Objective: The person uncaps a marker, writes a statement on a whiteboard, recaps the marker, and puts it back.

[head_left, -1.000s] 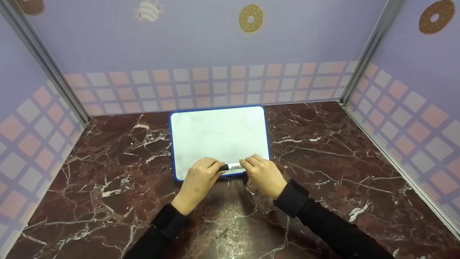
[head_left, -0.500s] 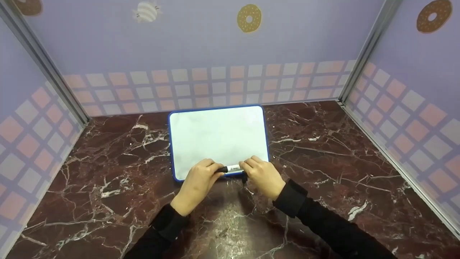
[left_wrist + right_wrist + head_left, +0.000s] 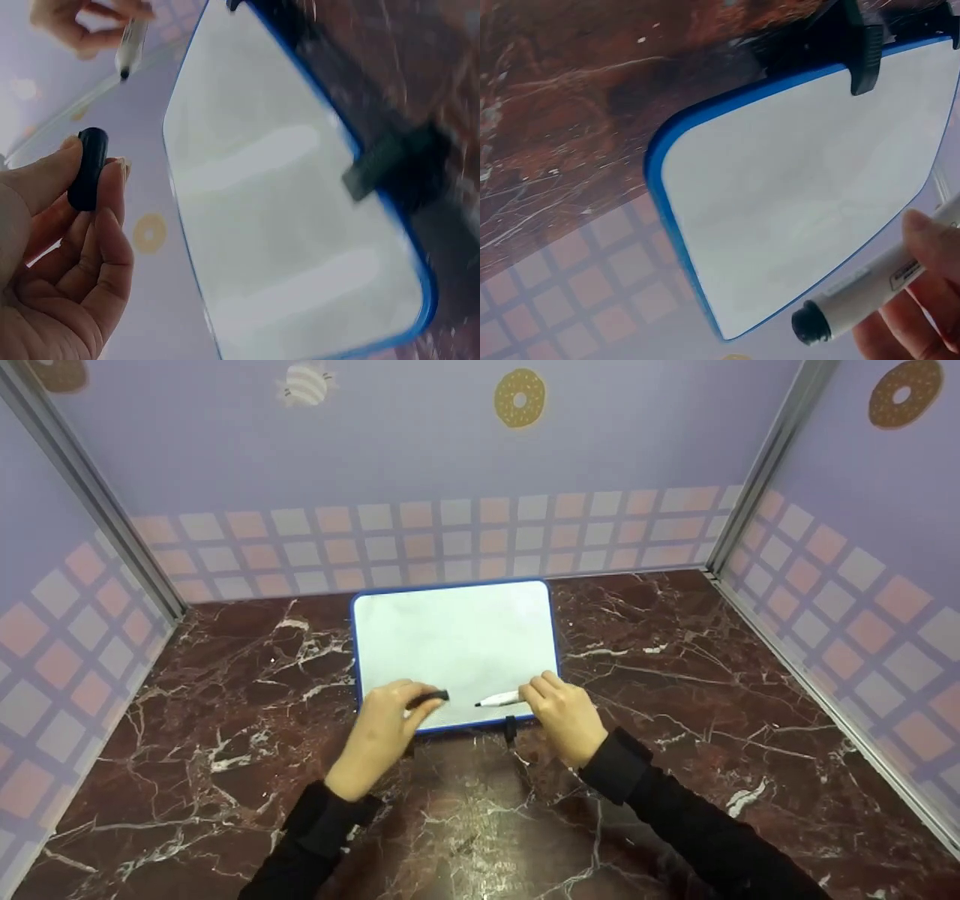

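My left hand (image 3: 382,727) pinches a black marker cap (image 3: 88,169) between thumb and fingers, in front of the lower left of a whiteboard (image 3: 457,637) with a blue frame. My right hand (image 3: 564,712) grips a white marker (image 3: 501,699) by its barrel near the board's lower right. Its bare black tip (image 3: 478,704) points left, towards the cap, with a gap between the two. In the right wrist view the marker's black end plug (image 3: 811,322) and some print on the barrel show.
Black holders clasp the board's lower edge, one of them a clip (image 3: 865,60) seen from close by. A dark red marbled tabletop (image 3: 675,690) lies underneath. A purple wall (image 3: 420,450) with checks and doughnut pictures stands behind the board, with side walls at left and right.
The cap has come off the marker. My left hand has moved left with the cap, and my right hand slightly right and up with the marker, baring the tip.
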Demonstrator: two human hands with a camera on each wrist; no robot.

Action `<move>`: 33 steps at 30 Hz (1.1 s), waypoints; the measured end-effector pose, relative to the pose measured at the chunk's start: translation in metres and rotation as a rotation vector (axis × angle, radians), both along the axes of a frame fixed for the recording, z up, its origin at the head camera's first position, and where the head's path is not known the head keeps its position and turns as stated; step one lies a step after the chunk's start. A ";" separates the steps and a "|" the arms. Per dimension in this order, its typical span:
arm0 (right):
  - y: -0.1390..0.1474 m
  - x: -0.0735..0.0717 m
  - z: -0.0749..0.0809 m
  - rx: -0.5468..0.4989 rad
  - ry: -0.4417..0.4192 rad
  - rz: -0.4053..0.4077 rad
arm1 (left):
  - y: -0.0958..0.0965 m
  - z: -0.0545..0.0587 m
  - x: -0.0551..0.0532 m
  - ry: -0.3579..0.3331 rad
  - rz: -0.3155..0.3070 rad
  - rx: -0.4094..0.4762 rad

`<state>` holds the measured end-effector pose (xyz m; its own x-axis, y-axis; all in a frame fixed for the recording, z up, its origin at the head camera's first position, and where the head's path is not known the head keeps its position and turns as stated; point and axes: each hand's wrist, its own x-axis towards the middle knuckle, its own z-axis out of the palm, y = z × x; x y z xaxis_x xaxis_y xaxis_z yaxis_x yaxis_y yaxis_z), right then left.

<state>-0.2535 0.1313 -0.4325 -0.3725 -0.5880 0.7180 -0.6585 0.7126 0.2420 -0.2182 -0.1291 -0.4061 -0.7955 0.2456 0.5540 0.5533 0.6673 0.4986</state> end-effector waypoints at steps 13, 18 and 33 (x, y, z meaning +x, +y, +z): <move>0.010 -0.007 -0.002 0.000 0.007 -0.053 | -0.076 0.026 -0.016 0.006 0.503 -0.141; 0.010 -0.007 -0.003 0.001 -0.005 -0.051 | -0.101 0.014 -0.017 -0.126 0.619 -0.273; 0.009 -0.008 -0.005 0.003 -0.001 -0.013 | -0.115 -0.026 -0.030 -0.519 0.602 -0.375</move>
<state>-0.2619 0.1398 -0.4377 -0.3806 -0.5851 0.7161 -0.6491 0.7206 0.2437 -0.2486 -0.2441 -0.4319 -0.9776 -0.2035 0.0536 -0.1809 0.9430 0.2792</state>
